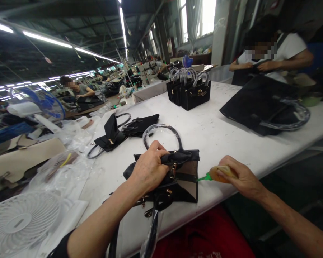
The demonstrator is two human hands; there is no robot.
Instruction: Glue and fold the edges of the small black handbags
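Left hand [152,166] grasps bag [187,192], likely steadying it; right hand's [243,176] fingers wrap bottle [217,174], held sideways, apparently so green nozzle [204,177] reaches bag's side edge.

Black handbag [183,194] with gold-toned hardware [173,171], amber bottle [216,173] with green nozzle [206,177], white table [199,132].

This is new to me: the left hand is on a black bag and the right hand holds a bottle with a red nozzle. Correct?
Almost: the nozzle is green, not red, as the head view shows. The left hand is on a black bag, and the right hand holds the bottle.
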